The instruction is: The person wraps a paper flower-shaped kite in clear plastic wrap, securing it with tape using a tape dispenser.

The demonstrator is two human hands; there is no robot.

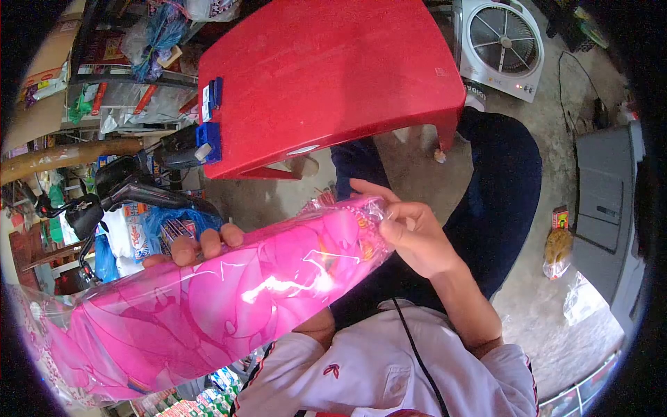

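A long pink bundle of printed, folded fabric (208, 306) in shiny clear plastic lies slantwise across my front, its lower left end near the edge of view. My left hand (210, 243) supports it from behind; fingertips curl over the upper edge, while the palm and thumb are hidden. At the upper right end, my right hand (420, 240) pinches the gathered plastic between thumb and fingers. Beads or a patterned trim show through the wrap at that end.
Ahead stands a red plastic table (333, 69) with blue objects (208, 135) at its left edge. A motorbike handlebar (132, 191) and shelved goods are on the left. A white box fan (504, 45) stands at upper right, a grey cabinet (604, 215) on the right.
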